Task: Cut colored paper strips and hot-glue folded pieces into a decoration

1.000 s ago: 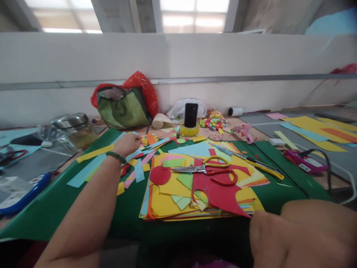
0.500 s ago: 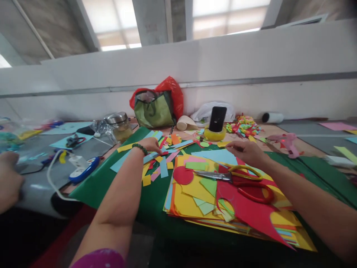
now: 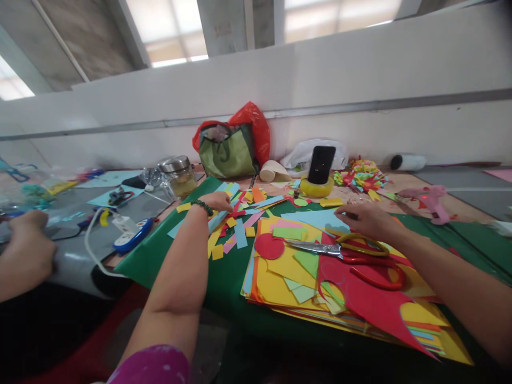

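My left hand (image 3: 218,201), with a green bead bracelet at its wrist, reaches into a scatter of coloured paper strips (image 3: 240,234). Its fingers are bent down and closed among the strips, and whatever they pinch is hidden. My right hand (image 3: 362,218) is held over the far right of the paper stack (image 3: 276,285), beside a light blue sheet (image 3: 316,218). Its fingertips are drawn together, and I cannot make out anything between them. Scissors (image 3: 320,248) with yellow and red handles lie on the stack, near a red paper circle (image 3: 269,246) and a cut red sheet (image 3: 368,304).
A phone (image 3: 321,165) leans on a yellow tape roll (image 3: 317,186). Right of it are a paper-strip bundle (image 3: 362,178) and a pink glue gun (image 3: 432,200). Left stand a glass jar (image 3: 180,181) and a blue power strip (image 3: 134,237). Another person's hand (image 3: 28,250) is at far left.
The view has shifted, so the table things sit a little further right. Both my hands keep nearly the same places over the paper. The other person's hand shows more fully at the left.
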The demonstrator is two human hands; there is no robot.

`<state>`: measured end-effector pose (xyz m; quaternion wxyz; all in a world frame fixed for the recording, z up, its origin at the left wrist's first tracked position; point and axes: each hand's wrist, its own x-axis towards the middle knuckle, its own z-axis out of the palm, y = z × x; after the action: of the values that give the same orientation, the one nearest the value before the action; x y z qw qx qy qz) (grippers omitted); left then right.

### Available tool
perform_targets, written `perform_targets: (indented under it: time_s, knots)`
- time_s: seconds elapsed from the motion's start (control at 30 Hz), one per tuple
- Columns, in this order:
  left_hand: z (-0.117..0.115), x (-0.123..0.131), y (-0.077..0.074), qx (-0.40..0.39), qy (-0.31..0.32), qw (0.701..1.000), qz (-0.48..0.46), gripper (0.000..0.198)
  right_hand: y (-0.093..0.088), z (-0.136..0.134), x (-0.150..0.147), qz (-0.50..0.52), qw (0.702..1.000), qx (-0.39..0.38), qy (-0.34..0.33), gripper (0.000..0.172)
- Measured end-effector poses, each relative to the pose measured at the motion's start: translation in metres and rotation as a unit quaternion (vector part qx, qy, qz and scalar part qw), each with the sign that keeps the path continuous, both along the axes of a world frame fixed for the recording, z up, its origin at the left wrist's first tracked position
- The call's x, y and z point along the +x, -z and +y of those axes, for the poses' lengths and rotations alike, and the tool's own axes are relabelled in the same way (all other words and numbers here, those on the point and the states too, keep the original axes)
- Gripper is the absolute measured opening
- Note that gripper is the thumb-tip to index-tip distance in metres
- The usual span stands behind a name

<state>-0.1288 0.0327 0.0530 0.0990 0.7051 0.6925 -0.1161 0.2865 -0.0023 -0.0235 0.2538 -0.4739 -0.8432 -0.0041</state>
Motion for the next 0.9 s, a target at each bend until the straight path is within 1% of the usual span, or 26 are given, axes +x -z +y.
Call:
perform_targets:
  time_s: [0.07,0.17,0.23,0.27,0.37,0.47,0.57,0.73,0.9]
  knots:
    - [-0.003,-0.004,-0.003,0.023,-0.023,0.999,0.014,0.037,0.001,0.0,0.001,-0.002,1.0,0.003,-0.006,0.025]
    - [-0.006,-0.003,-0.008,0.093,-0.055,0.993,0.041,0.047,-0.002,0.001,0.0,-0.021,1.0,0.001,-0.012,0.027]
    - [-0.008,0.005,-0.008,0.135,-0.047,0.989,0.041,0.05,-0.004,0.001,-0.001,-0.034,0.999,-0.008,-0.004,0.028]
    - [-0.009,0.011,-0.007,0.138,-0.03,0.989,0.038,0.05,-0.006,0.001,-0.001,-0.041,0.999,-0.016,0.0,0.028]
    - [-0.01,0.03,0.0,0.081,0.026,0.995,0.043,0.04,-0.012,-0.001,-0.003,-0.058,0.998,-0.031,0.018,0.029]
    - [-0.01,0.042,0.007,0.039,0.047,0.996,0.066,0.023,-0.018,-0.003,-0.003,-0.058,0.997,-0.026,0.035,0.03]
    - [-0.008,0.043,0.009,0.039,0.048,0.996,0.071,0.016,-0.022,-0.004,-0.003,-0.048,0.998,-0.027,0.039,0.028]
    - [-0.005,0.04,0.008,0.051,0.029,0.996,0.067,0.015,-0.023,-0.005,-0.002,-0.045,0.997,-0.041,0.047,0.029]
    - [-0.002,0.037,0.011,0.05,0.024,0.997,0.056,0.014,-0.022,-0.005,-0.003,-0.058,0.996,-0.047,0.047,0.032]
